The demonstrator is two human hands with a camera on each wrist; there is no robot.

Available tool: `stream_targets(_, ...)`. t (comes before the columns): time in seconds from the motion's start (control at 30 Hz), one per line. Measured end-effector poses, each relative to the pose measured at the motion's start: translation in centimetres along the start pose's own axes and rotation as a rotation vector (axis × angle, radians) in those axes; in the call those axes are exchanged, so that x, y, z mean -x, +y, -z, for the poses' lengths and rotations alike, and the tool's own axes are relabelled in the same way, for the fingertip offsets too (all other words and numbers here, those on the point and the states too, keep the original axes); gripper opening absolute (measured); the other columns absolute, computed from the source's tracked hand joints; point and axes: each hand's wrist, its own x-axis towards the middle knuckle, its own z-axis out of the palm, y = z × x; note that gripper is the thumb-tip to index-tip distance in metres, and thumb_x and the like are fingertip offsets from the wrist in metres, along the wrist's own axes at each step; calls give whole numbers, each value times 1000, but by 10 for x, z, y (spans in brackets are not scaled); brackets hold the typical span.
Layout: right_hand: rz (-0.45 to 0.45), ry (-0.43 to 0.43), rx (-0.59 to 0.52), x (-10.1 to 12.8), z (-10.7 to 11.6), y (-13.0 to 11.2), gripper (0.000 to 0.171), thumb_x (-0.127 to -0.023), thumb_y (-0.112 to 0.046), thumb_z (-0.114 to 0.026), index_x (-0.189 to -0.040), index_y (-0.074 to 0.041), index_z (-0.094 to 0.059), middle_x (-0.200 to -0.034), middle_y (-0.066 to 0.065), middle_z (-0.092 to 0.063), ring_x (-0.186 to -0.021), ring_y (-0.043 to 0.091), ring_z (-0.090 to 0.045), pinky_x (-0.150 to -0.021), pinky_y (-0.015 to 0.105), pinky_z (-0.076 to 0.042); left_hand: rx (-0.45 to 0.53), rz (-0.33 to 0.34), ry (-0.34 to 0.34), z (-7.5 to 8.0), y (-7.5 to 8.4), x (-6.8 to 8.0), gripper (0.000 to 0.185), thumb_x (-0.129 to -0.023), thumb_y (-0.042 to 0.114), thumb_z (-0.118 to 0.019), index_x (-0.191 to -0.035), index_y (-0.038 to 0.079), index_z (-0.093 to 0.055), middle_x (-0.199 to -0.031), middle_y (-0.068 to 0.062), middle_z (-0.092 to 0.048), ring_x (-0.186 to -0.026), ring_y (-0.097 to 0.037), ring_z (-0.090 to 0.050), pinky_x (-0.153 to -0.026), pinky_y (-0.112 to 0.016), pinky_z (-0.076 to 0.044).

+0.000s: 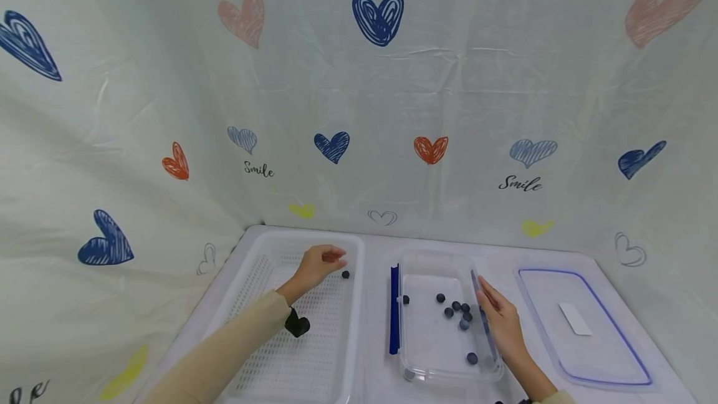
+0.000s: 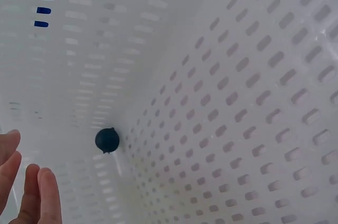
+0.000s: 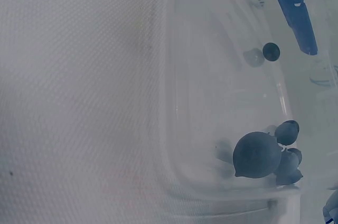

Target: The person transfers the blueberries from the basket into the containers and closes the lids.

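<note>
Berry in basket: one small dark blue round berry (image 1: pixel 345 274) lies on the floor of the white perforated plastic basket (image 1: pixel 263 267), near its far right wall; the left wrist view shows it alone (image 2: pixel 107 140) against the slotted wall.
Left hand: the left hand (image 1: pixel 318 263) hovers just beside that berry, fingers loosely relaxed, holding nothing; fingertips (image 2: pixel 45 192) apart from the berry.
Berries in container: about eight dark blue berries (image 1: pixel 457 306) lie loose in the clear rectangular plastic container (image 1: pixel 432 267) with a blue clip (image 1: pixel 394 317) on its left side.
Right hand: the right hand (image 1: pixel 500 323) rests along the container's right rim, fingers straight and together, gripping no berry.
Progress, as judged: one berry moved across; most remain in the container.
Lid: a clear lid with blue edging (image 1: pixel 583 329) lies flat right of the container.
Backdrop: white cloth with printed hearts (image 1: pixel 378 17).
</note>
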Motion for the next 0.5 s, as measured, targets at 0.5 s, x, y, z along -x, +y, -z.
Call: stream_targets(0.5,7,4,-18,-1,0,0,55,-106,-31,-50,-152,-3,-39,-152,15,-40,-141,33,-35,-88,0,-32,-9,-24,36,-12,-29,3,16,-86,-1,-75,-102,-6,-72,-100,-17,-73,-91,-30,-69,-84,-40,-57)
